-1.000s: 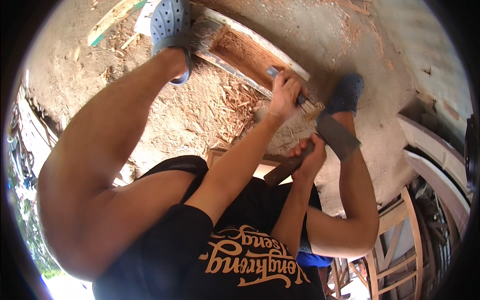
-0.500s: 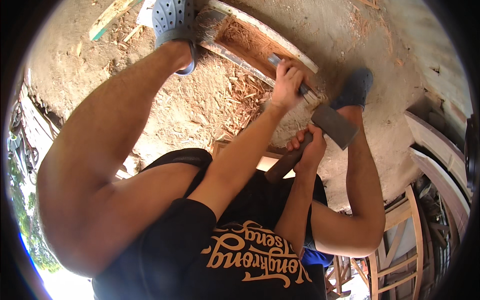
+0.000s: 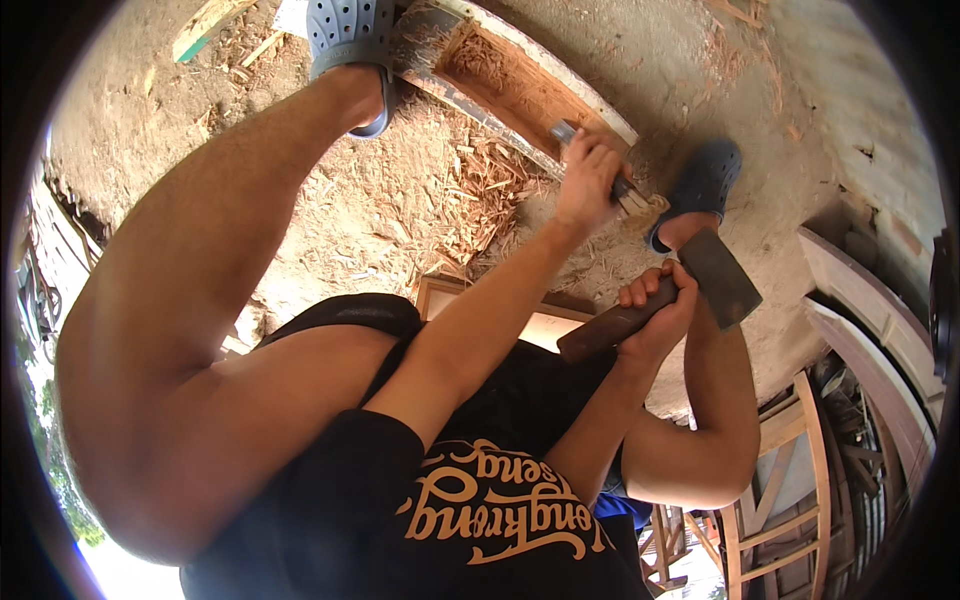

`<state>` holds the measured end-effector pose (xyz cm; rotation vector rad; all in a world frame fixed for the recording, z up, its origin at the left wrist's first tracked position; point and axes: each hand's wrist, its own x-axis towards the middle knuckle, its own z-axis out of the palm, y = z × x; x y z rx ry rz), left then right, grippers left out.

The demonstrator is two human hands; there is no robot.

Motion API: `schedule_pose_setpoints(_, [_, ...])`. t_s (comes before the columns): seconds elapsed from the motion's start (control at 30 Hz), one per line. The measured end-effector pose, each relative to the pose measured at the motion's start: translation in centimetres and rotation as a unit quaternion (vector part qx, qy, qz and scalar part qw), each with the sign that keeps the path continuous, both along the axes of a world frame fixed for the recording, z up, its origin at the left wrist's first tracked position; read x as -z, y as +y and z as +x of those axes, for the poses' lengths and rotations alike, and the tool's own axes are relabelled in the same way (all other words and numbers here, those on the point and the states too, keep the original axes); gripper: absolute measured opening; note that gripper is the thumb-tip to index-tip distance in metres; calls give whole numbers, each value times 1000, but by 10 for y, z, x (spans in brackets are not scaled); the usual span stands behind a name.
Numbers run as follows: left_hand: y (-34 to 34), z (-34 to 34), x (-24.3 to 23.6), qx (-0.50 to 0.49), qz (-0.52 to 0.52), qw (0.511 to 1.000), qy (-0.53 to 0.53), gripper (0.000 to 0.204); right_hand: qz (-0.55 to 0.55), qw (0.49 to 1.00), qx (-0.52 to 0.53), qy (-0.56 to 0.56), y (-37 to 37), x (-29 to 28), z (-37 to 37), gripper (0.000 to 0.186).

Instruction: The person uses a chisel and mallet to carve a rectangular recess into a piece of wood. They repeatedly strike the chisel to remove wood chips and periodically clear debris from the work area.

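My left hand is wrapped round a chisel, whose struck end is frayed and pale. The metal end of the chisel points up-left, at the right end of a recess in a curved wooden piece with worn white paint. Wood chips lie inside that recess. In my right hand is the dark, thick handle of a mallet. Its blocky dark mallet head stands to the lower right of the chisel's frayed end, apart from it.
Wood shavings are heaped on the dirt floor beside the wooden piece. My feet in blue clogs flank it. A wooden frame lies close below my arms. Curved boards and a slatted wooden frame stand at right.
The mallet and my right hand have moved right and slightly down, away from the chisel's frayed end. My left hand and the chisel have shifted slightly right and down.
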<state>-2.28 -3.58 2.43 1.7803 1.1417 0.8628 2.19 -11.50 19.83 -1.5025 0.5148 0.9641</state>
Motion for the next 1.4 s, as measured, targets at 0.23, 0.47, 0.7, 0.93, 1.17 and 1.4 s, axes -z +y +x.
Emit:
schedule_pose_setpoints(0.23, [-4,4,-5,-17,-32,998,-55,17,-35,999,-18,-2,-6,0,-18,15])
schedule_pose_setpoints(0.47, [-8,-6,-4,35,-20,998,-42,27,5,985,46,-168,8,-18,-34,19])
schedule_pose_setpoints(0.7, [-5,-5,-1,15,-22,998,-52,24,-48,997,-38,-44,5,2,-32,24])
schedule_pose_setpoints(0.93, [-3,-6,-10,35,-31,998,-47,23,-7,990,35,-134,-2,15,-35,22])
schedule_pose_setpoints(1.17, [-8,-5,-6,32,-1,999,-37,17,-20,990,72,-122,3,28,-52,22])
schedule_pose_setpoints(1.4, [1,-7,7,14,26,1000,-3,20,-22,991,92,-95,3,31,-52,22])
